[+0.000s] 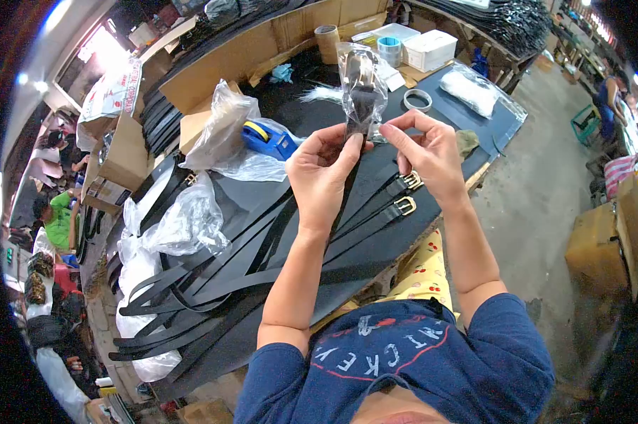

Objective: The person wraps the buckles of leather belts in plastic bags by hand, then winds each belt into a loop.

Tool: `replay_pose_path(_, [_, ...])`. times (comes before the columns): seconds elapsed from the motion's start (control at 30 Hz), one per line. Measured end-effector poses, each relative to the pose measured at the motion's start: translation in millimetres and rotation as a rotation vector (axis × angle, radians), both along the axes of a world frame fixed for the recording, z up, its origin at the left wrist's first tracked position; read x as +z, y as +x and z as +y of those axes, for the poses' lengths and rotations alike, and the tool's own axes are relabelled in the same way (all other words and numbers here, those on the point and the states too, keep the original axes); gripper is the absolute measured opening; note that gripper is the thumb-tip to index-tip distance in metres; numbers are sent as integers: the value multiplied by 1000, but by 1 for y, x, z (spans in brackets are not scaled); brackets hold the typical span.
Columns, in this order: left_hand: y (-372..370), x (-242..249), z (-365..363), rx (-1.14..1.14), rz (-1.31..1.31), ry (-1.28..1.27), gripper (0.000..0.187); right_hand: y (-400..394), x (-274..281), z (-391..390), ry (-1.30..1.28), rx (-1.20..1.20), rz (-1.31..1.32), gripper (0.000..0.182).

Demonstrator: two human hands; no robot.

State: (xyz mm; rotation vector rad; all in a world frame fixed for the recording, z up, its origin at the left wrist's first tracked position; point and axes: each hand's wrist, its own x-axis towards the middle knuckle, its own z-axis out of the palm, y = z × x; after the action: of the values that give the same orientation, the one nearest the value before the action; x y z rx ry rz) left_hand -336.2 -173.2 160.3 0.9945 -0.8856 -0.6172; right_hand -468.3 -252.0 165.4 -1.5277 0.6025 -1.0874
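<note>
My left hand (324, 169) is closed on a black belt whose buckle end (363, 95) stands up inside a clear plastic sleeve. Just right of the sleeve, my right hand (425, 152) has its thumb and index finger close together; whether something thin is between them is too small to tell. Below my hands, several black belts (241, 283) lie across the dark table (262, 212), two with gold buckles (405, 205) near the table's edge. A blue tape dispenser (269, 141) rests on clear plastic bags left of my hands.
Behind my hands are a tape roll (418, 100), a white box (430, 50), a cardboard tube (327, 44) and a white packet (469, 93). Crumpled plastic (188, 215) lies at left. A large carton (601, 247) stands on the floor at right. Other people sit or stand farther off.
</note>
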Motion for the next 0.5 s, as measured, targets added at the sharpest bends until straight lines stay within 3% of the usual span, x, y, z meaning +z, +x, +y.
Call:
replay_pose_path(0.13, [8, 6, 5, -128, -1, 60, 17, -2, 1, 0, 39, 41, 9, 16])
replay_pose_path(0.33, [9, 2, 5, -318, 169, 28, 20, 2, -10, -11, 228, 344, -147, 14])
replay_pose_path(0.5, [12, -6, 3, -329, 159, 43, 23, 7, -16, -13, 244, 422, -154, 10])
